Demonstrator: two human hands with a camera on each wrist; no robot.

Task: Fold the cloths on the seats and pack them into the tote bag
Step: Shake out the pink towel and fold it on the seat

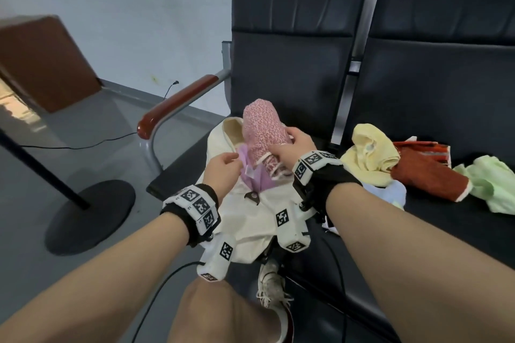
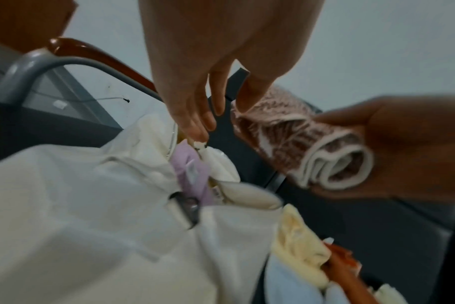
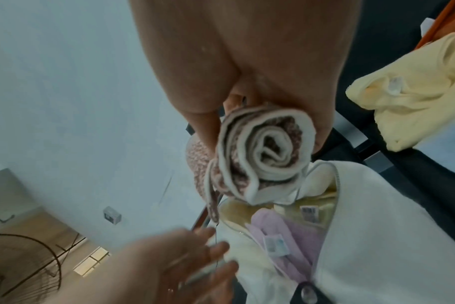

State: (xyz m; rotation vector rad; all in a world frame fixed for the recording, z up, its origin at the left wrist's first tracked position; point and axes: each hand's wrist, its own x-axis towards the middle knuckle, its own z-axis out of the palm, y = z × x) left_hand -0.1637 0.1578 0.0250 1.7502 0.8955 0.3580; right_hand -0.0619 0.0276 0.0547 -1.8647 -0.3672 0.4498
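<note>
A cream tote bag [image 1: 250, 217] lies on the left black seat, its mouth open toward the backrest. A lilac cloth [image 1: 257, 179] with a label sits inside it. My right hand [image 1: 295, 145] grips a rolled pink speckled cloth [image 1: 262, 128] and holds it just above the bag's mouth. The roll's spiral end [image 3: 260, 150] faces the right wrist camera. My left hand [image 1: 224, 172] is at the near left rim of the bag, and its fingertips [image 2: 199, 133] pinch the rim's edge, which rises to them. The bag's depth is hidden.
Loose cloths are heaped on the right seat: yellow [image 1: 367, 156], rust orange [image 1: 426, 178], green [image 1: 490, 184] and pale blue [image 1: 390, 192]. A wooden armrest [image 1: 178, 100] borders the left seat. A stand's round base [image 1: 92, 217] and a cable lie on the floor.
</note>
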